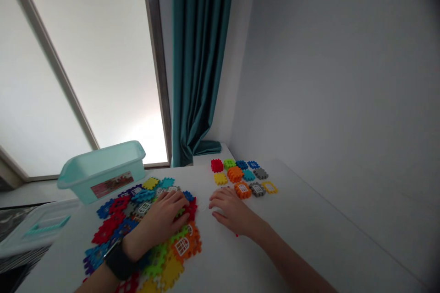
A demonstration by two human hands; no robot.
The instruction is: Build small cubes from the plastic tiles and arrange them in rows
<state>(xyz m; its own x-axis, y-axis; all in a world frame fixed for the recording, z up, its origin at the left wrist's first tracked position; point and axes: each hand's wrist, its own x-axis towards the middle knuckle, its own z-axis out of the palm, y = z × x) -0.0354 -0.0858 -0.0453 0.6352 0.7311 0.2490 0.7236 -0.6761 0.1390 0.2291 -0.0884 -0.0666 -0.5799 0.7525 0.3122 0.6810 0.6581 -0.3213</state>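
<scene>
My left hand (pixel 167 215), with a dark watch on its wrist, rests on a spread pile of colourful toothed plastic tiles (pixel 110 229); its fingers are bent and apart over red and green pieces. My right hand (pixel 228 210) is on the white table (pixel 220 261), just in front of sorted tile stacks, its fingers curved and apart. No piece shows between its fingers; a bit of red shows beneath the palm. The stacks include red (pixel 217 165), yellow (pixel 220 179), orange (pixel 235 174), an orange window tile (pixel 242 190) and a grey window tile (pixel 257 189).
A mint plastic bin (pixel 103 171) stands at the back left behind the pile. Its pale lid (pixel 37 229), with a teal handle, lies at the far left. A teal curtain (pixel 202 55) hangs behind the table, and a grey wall (pixel 326 100) rises at the right.
</scene>
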